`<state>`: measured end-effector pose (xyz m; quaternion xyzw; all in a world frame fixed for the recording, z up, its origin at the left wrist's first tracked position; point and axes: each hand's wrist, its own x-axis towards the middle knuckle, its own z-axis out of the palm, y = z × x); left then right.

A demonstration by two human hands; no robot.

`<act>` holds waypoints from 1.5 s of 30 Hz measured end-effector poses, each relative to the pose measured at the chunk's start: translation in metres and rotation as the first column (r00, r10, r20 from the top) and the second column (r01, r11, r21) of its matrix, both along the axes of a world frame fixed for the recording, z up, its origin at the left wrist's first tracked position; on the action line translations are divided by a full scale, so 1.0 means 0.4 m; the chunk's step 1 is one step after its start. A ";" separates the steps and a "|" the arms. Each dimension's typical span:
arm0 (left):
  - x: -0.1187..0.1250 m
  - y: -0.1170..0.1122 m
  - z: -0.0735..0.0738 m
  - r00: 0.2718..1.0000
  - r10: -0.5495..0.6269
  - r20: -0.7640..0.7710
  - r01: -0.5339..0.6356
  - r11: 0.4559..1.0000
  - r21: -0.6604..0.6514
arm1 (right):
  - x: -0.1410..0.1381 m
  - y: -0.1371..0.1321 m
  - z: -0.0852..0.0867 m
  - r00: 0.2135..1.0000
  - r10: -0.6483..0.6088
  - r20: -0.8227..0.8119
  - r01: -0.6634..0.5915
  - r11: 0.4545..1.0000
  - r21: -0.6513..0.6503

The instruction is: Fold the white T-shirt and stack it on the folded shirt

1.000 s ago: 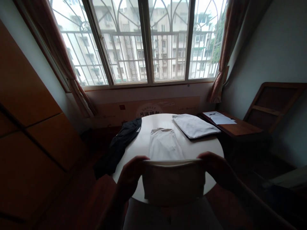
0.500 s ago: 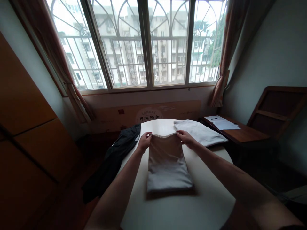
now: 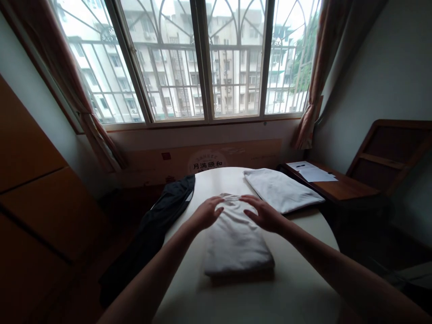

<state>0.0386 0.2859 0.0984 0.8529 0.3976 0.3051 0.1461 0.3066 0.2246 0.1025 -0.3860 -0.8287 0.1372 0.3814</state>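
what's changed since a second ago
The folded cloth, held up at the table's near side before, has moved forward and down and now lies flat. The left hand and right hand reached forward and seem to have released it, open over its far end. The dark garment and white garment stayed put.

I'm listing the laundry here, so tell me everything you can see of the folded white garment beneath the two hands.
The folded white garment is a plain, soft-looking cloth bundle, roughly rectangular, lying on the white table. Its near edge is rounded and fairly even; the far part is wrinkled and partly hidden. The left hand and right hand are open at its far end, one to each side; whether their fingertips press on it is unclear.
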 end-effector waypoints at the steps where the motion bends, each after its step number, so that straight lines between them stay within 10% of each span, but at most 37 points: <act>1: 0.012 -0.025 -0.017 0.990 -0.056 -0.126 0.056 0.998 -0.001 | -0.006 -0.046 -0.005 0.995 0.071 0.069 -0.069 0.997 -0.023; 5: 0.080 -0.058 -0.083 0.889 -0.055 -0.455 0.041 0.998 -0.041 | -0.040 -0.178 -0.043 0.931 0.182 0.317 -0.136 0.977 -0.163; 14: 0.167 0.043 -0.097 0.848 0.102 -0.520 -0.140 0.989 -0.035 | -0.040 -0.264 -0.081 0.864 0.203 0.461 -0.082 0.960 -0.269; 23: 0.142 0.002 -0.027 0.844 0.366 -0.393 -0.356 0.929 0.099 | -0.055 -0.056 -0.018 0.923 -0.055 0.380 0.139 0.971 -0.196; 27: 0.131 -0.117 -0.015 0.886 0.259 -0.385 -0.220 0.965 0.141 | -0.095 0.079 -0.080 0.868 -0.076 0.492 0.196 0.960 -0.198; 33: 0.142 -0.261 -0.098 0.834 -0.318 -0.450 0.400 0.911 0.097 | -0.118 0.212 -0.132 0.826 -0.144 0.546 0.298 0.932 -0.205; 45: 0.116 -0.242 -0.130 0.844 -0.368 -0.391 0.410 0.912 0.026 | -0.132 0.314 -0.127 0.847 -0.194 0.496 0.349 0.905 -0.241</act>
